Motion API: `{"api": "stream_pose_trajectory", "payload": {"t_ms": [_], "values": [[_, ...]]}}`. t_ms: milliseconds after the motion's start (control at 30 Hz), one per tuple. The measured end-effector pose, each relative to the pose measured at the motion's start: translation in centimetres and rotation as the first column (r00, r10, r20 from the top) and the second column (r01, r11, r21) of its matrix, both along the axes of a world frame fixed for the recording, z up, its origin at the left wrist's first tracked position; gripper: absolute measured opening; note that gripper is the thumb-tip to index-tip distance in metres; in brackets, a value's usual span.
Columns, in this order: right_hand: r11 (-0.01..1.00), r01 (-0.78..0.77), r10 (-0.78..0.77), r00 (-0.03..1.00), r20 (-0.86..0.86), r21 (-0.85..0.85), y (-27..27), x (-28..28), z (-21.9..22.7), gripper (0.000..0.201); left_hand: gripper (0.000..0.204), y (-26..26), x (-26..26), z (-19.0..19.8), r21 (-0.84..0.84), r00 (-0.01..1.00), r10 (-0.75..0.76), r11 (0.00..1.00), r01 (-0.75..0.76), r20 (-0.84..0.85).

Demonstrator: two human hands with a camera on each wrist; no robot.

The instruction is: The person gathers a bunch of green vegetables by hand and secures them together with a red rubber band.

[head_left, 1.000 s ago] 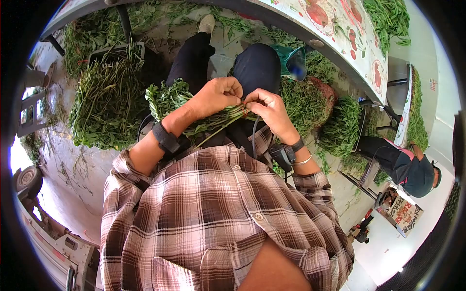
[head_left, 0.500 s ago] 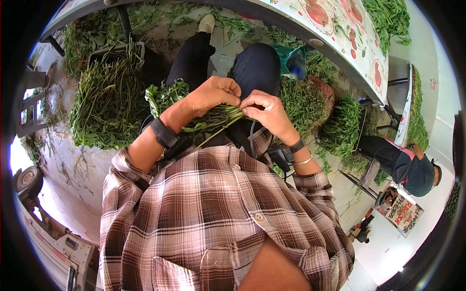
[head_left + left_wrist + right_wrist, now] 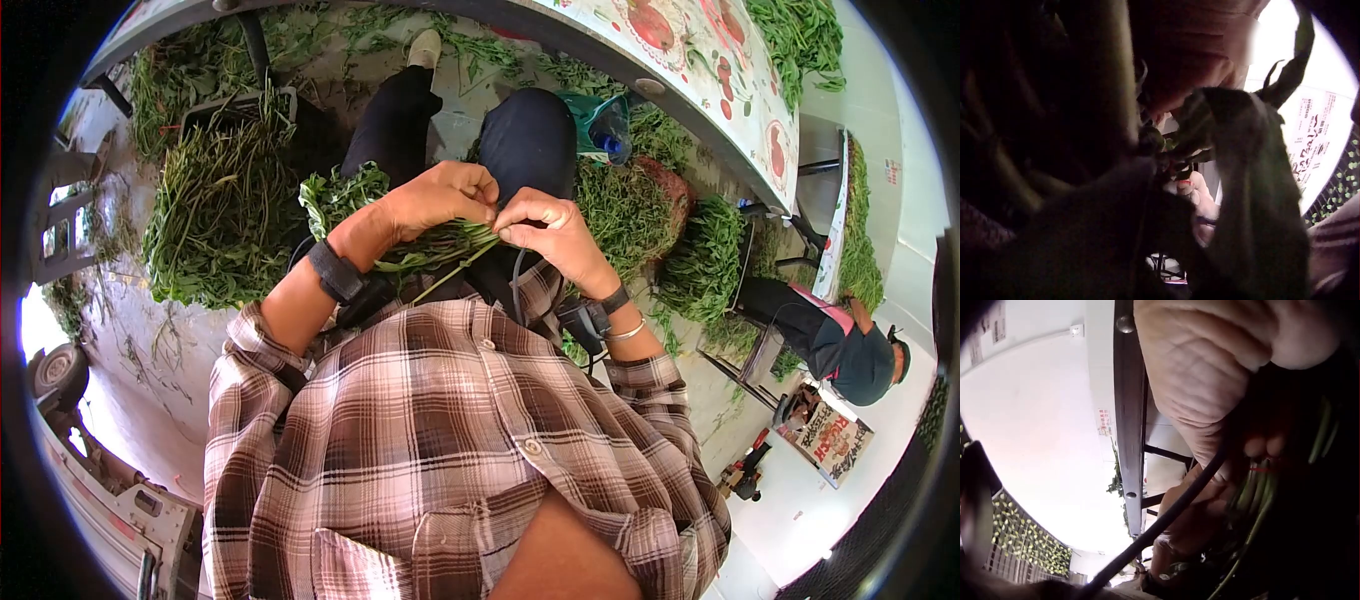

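Observation:
Across the lap lies a bunch of leafy green stems point(image 3: 450, 240), its leaves to the left and stem ends to the right. A thin red tie point(image 3: 1261, 469) circles the stems near those ends. My left hand point(image 3: 440, 200) arches over the bunch, with thumb and fingers pinched together at the tie. From the right, my right hand point(image 3: 552, 235) pinches at the same spot with thumb and forefinger, fingertips close to the left ones. In the left wrist view, dark leaves point(image 3: 1260, 181) cover much of the bunch.
A crate point(image 3: 290, 105) of cut greens stands at the left, with a heap point(image 3: 215, 220) before it. More greens point(image 3: 625, 215) lie at the right by a teal bag point(image 3: 595, 120). A flower-patterned table point(image 3: 690, 70) edges the front. Another person point(image 3: 850, 350) sits far right.
Both hands have shifted slightly, the right one a little to the left, its fingertips now covering the red tie in the head view. The bunch stays in the lap.

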State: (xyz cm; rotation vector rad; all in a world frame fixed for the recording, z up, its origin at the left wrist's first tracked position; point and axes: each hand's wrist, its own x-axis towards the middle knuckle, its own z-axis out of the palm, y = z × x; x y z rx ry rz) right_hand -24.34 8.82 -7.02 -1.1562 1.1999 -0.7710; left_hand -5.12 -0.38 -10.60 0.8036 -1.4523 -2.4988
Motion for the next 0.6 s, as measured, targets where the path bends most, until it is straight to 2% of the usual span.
{"api": "stream_pose_trajectory", "payload": {"t_ms": [67, 167, 467, 533, 567, 600], "values": [[0.996, -0.076, 0.072, 0.993, -0.091, -0.046, 0.0, 0.1, 0.0, 0.009, 0.017, 0.0, 0.0, 0.0, 0.033, 1.0, 0.016, 0.999, -0.016, -0.002], [0.99, -0.114, 0.101, 0.984, -0.15, -0.079, 0.0, 0.2, 0.2, 0.01, 0.02, 0.0, -0.1, 0.4, 0.072, 0.999, 0.026, 0.997, -0.028, 0.029], [0.985, -0.13, 0.107, 0.976, -0.188, -0.113, 0.0, 0.2, 0.3, 0.009, 0.022, 0.2, -0.2, 0.5, 0.049, 0.997, 0.038, 0.998, -0.041, 0.064], [0.989, -0.105, 0.089, 0.986, -0.142, -0.108, -0.1, -0.1, 0.1, 0.009, 0.019, 0.7, -0.4, 0.4, -0.133, 0.994, 0.089, 0.988, -0.079, 0.069], [0.991, -0.081, 0.071, 0.993, -0.096, -0.103, -0.2, -0.3, 0.0, 0.009, 0.019, 0.9, -0.5, 0.4, -0.136, 0.994, 0.081, 0.988, -0.07, 0.071], [0.992, -0.068, 0.058, 0.994, -0.093, -0.106, -0.3, -0.4, 0.0, 0.009, 0.017, 1.2, -0.5, 0.5, -0.257, 0.989, 0.134, 0.96, -0.113, 0.067]]}}
